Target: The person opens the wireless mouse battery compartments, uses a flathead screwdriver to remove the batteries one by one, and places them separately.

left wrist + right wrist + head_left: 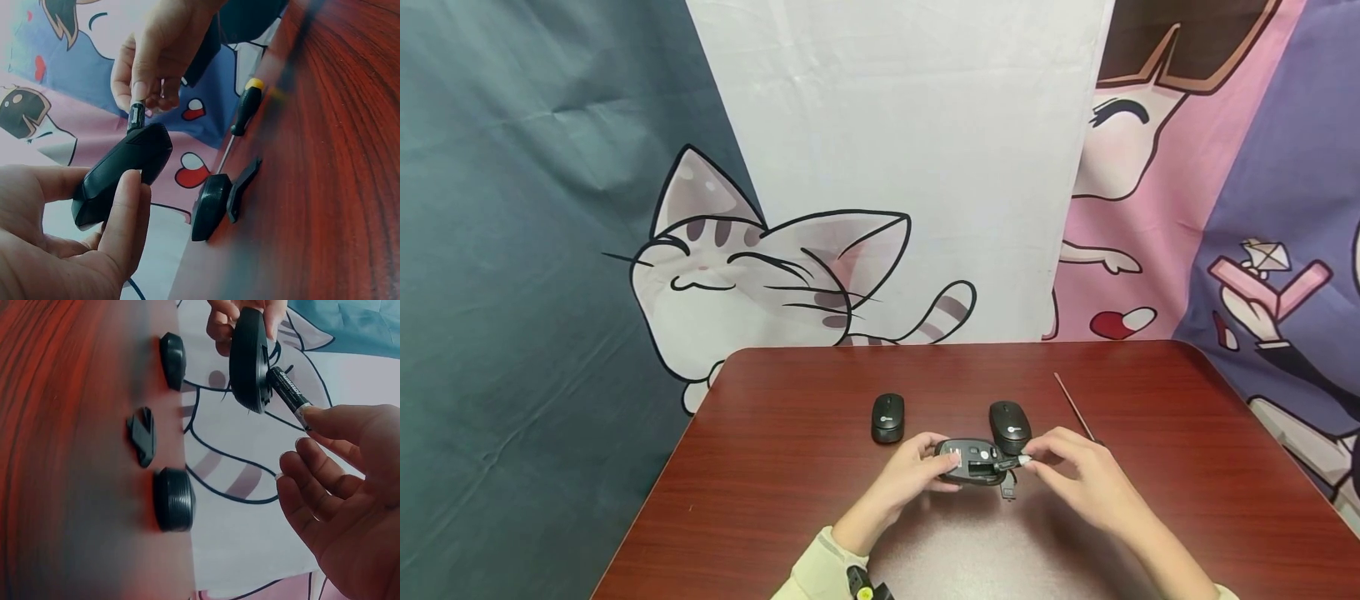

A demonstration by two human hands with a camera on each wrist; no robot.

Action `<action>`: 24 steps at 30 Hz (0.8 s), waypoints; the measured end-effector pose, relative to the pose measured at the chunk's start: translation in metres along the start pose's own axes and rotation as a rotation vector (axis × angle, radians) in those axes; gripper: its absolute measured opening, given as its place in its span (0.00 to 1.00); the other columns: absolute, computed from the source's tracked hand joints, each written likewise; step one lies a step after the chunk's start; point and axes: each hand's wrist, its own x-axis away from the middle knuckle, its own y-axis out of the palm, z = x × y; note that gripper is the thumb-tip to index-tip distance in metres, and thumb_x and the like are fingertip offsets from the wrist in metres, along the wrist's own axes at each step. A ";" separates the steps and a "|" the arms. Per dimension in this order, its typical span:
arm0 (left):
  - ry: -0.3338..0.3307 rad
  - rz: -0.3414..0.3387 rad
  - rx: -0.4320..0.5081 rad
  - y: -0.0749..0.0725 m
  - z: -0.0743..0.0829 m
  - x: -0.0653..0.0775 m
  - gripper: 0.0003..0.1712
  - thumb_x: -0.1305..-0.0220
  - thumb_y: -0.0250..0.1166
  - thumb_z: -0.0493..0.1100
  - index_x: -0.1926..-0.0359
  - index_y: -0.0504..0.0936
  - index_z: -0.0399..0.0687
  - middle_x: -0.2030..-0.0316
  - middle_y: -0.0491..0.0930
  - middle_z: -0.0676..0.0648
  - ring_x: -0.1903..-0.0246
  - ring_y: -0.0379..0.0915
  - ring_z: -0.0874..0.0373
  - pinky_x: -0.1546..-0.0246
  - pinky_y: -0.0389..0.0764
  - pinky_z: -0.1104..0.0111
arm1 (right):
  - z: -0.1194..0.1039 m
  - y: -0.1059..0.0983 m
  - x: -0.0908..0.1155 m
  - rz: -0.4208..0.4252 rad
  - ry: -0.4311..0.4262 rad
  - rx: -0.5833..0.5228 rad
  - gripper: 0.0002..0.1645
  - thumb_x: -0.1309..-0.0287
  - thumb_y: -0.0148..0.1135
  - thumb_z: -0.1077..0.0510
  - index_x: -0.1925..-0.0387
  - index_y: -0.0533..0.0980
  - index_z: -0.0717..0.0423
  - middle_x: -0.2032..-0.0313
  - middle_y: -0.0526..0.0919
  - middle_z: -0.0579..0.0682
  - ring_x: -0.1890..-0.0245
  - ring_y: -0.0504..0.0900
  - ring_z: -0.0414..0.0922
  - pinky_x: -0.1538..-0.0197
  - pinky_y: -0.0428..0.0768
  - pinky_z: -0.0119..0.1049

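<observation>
My left hand holds a black computer mouse above the table, its underside facing up and its battery compartment uncovered. Between thumb and fingertips, my right hand pinches a small cylindrical battery. The battery slants, its far end at the mouse's underside; whether that end is inside the compartment I cannot tell. Below the held mouse, a black battery cover lies on the table. In the left wrist view the mouse hides most of the compartment side, with the battery's outer part showing beyond it.
Two more black mice stand upright on the red-brown table, one mouse at centre left and another mouse just behind the hands. A screwdriver with a dark and yellow handle lies at the right. A printed cartoon curtain hangs behind.
</observation>
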 end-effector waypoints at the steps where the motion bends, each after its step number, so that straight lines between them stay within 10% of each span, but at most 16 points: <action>1: -0.003 0.001 0.000 0.000 -0.001 0.000 0.22 0.42 0.63 0.40 0.49 0.71 0.32 0.60 0.78 0.41 0.67 0.81 0.55 0.64 0.86 0.63 | 0.002 0.000 0.001 0.004 -0.003 0.006 0.15 0.54 0.72 0.60 0.65 0.79 0.38 0.66 0.78 0.32 0.66 0.78 0.30 0.63 0.79 0.22; 24: -0.032 -0.059 -0.033 0.015 -0.024 0.003 0.18 0.45 0.65 0.36 0.54 0.72 0.34 0.67 0.78 0.42 0.72 0.80 0.55 0.69 0.87 0.63 | 0.036 -0.002 0.016 0.018 0.135 0.096 0.12 0.54 0.72 0.56 0.69 0.79 0.36 0.70 0.78 0.31 0.69 0.77 0.32 0.66 0.79 0.19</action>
